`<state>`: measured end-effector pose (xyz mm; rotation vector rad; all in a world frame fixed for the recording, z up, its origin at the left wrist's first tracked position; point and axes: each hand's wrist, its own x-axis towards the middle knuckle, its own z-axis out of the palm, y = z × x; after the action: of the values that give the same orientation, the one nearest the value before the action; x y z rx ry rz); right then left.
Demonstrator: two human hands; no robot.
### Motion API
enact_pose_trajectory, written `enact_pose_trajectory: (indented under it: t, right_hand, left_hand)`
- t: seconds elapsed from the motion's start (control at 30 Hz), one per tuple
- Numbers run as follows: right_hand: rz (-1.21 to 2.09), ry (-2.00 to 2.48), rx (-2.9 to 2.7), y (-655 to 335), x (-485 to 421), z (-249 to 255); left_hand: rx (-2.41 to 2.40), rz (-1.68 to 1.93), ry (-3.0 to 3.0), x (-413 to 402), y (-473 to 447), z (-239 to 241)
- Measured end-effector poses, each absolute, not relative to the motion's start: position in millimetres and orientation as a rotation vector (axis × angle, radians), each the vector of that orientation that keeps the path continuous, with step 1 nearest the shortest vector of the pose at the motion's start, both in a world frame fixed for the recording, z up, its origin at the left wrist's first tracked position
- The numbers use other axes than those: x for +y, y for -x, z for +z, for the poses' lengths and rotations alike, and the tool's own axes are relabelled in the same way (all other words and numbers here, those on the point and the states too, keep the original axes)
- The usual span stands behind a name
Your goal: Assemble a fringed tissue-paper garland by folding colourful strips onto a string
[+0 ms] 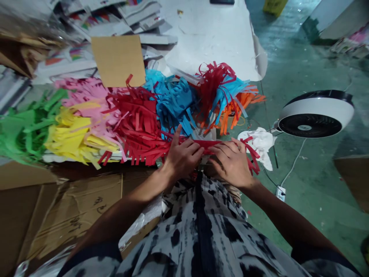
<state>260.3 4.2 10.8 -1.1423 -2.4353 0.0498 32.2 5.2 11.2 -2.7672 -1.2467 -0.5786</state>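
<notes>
Fingers (193,148) of my left hand (182,158) and right hand (233,164) grip the red strip (212,146) beneath them, set apart, I'd guess, to keep it straight; blue fringes (175,98) lie just beyond.

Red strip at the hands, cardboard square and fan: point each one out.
Red strip (208,144): head view, on its middle stretch.
Cardboard square (118,61): head view, on the centre of its flat face.
Fan (316,112): head view, on its white shell.

a glossy green floor (314,169) under pale light runs beside a white-covered table (213,34).
</notes>
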Motion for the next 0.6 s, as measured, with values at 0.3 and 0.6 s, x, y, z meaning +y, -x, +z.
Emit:
enact_pose_trajectory:
  t: [0.3,0.6]
  right_hand:
    - [0.307,1.289,-2.423,-286.6,4.2,21.4]
    - [0.146,1.610,-2.573,-273.3,17.4,25.9]
  left_hand:
    - [-1.511,-0.726,2.801,-5.4,-8.9,15.3]
    - [-1.870,-0.583,2.660,5.6,-11.6,16.6]
